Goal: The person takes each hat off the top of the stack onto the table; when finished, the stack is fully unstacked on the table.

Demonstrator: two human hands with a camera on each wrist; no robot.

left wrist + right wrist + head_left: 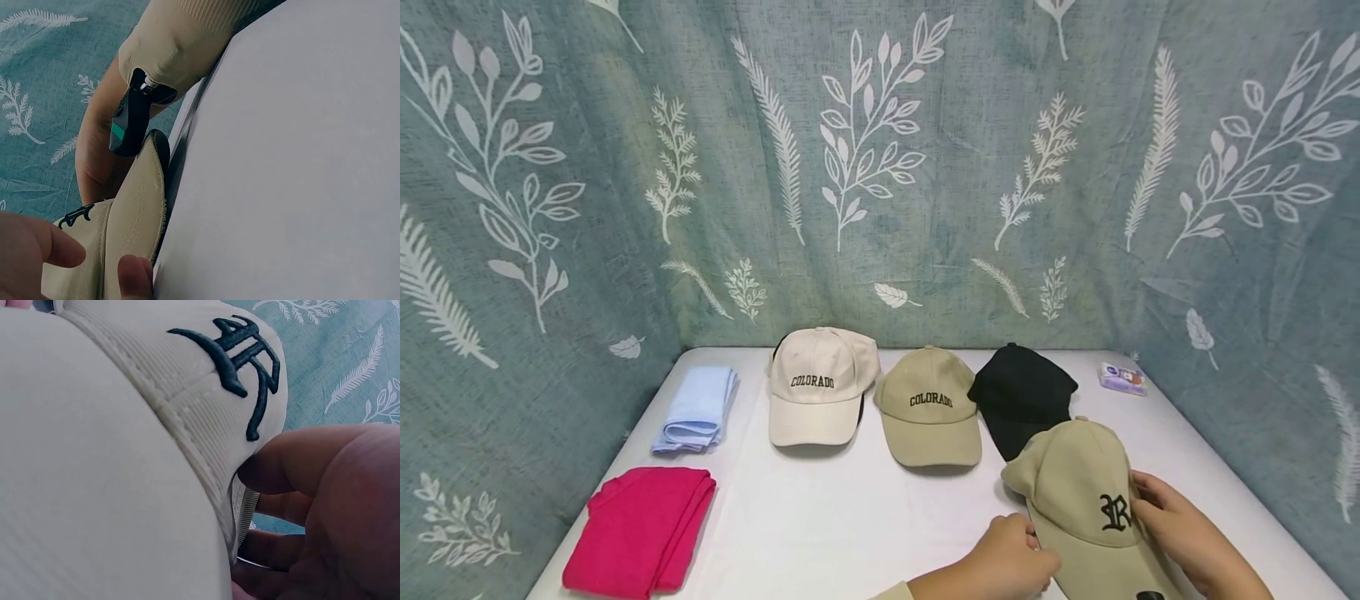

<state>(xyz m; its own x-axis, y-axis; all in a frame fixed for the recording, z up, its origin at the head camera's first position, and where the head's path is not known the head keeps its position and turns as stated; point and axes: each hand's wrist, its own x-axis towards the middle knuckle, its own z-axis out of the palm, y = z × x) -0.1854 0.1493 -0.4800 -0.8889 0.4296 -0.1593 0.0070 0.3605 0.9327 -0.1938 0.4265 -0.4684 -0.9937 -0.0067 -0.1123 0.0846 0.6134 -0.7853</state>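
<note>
A khaki baseball cap (1078,475) with a black embroidered letter R is at the front right, its brim toward the wearer. My right hand (1187,533) grips its right side; in the right wrist view the thumb lies outside the cap (187,381) and the other fingers go behind its edge. At the left edge of the brim, my left hand (1011,554) holds the cap with curled fingers. The left wrist view shows a fingertip on the brim (134,206). Behind this cap lies a black cap (1022,392), partly covered by it.
A khaki COLORADO cap (928,408) and a cream COLORADO cap (820,383), with something black behind it, lie along the back. Folded light blue cloth (696,408) and folded pink cloth (640,529) are on the left. A small purple-and-white pack (1122,379) lies back right. Curtains surround the white table (820,517).
</note>
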